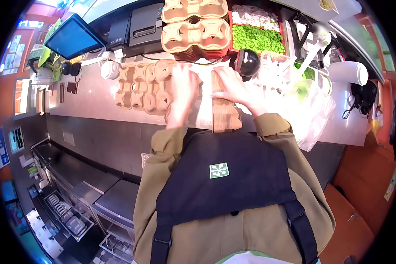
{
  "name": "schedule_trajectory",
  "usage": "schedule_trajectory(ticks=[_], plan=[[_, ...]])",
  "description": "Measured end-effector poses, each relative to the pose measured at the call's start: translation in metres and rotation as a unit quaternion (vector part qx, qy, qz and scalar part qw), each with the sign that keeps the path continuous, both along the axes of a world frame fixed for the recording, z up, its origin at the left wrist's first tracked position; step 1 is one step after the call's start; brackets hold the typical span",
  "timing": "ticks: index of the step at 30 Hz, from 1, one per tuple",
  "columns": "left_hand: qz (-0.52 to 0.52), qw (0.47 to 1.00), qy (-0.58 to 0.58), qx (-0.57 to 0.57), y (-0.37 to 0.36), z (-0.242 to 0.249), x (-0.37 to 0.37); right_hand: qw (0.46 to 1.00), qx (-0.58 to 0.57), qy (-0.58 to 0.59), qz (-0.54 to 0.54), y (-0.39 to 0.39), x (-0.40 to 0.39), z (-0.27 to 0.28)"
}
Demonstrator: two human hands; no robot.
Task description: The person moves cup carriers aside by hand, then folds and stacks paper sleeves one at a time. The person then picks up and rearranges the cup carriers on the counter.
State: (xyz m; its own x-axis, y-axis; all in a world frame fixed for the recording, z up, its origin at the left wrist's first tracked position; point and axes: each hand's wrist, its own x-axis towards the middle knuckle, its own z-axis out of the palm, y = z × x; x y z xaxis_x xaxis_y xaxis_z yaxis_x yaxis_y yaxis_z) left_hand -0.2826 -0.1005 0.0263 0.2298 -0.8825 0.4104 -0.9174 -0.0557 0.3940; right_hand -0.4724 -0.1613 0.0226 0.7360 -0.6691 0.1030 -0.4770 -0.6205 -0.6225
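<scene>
Keeping edges flush helps | right hand (233,86): fingers grasping carrier stack (222,108) | left hand (185,81): blurred at flat carriers (152,90), can't tell grip

A head-worn camera looks forward and down at the counter (94,97).

the left hand (185,83) is on the brown cardboard cup trays (143,88), which lie on the counter (92,99). the right hand (234,86) touches a cardboard stack (222,114), near a black dome (248,62).
</scene>
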Motion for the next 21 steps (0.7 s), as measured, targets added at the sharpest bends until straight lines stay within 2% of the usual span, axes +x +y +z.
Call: schedule_trajectory(ticks=[1,2,3,5,8,11,18,21], plan=[[-0.015,0.995,0.098,0.016,0.0,-0.006,-0.012,1.0,0.001,-0.002,-0.004,0.001,0.0,0.0],[0.018,0.948,0.297,0.11,0.004,0.001,-0.03,1.0,0.005,-0.001,-0.004,0.001,0.0,-0.001],[-0.001,0.91,0.39,0.138,0.002,-0.008,-0.033,1.0,0.002,-0.001,-0.008,0.002,-0.001,-0.001],[-0.017,0.905,0.389,0.169,0.004,-0.023,-0.038,1.0,-0.007,-0.002,-0.012,0.002,0.0,-0.001],[-0.003,0.911,0.383,0.151,0.005,-0.008,-0.048,1.0,-0.015,0.0,-0.007,0.002,0.001,0.001],[-0.011,0.955,0.281,0.092,0.004,-0.029,-0.048,1.0,0.001,-0.006,-0.002,-0.001,0.002,-0.001],[0.02,0.975,0.183,0.125,-0.002,-0.02,-0.056,1.0,-0.016,0.003,0.004,-0.002,0.002,-0.002],[-0.074,0.98,0.157,0.096,-0.006,-0.024,-0.034,1.0,0.003,-0.003,-0.004,0.0,0.004,0.003]])
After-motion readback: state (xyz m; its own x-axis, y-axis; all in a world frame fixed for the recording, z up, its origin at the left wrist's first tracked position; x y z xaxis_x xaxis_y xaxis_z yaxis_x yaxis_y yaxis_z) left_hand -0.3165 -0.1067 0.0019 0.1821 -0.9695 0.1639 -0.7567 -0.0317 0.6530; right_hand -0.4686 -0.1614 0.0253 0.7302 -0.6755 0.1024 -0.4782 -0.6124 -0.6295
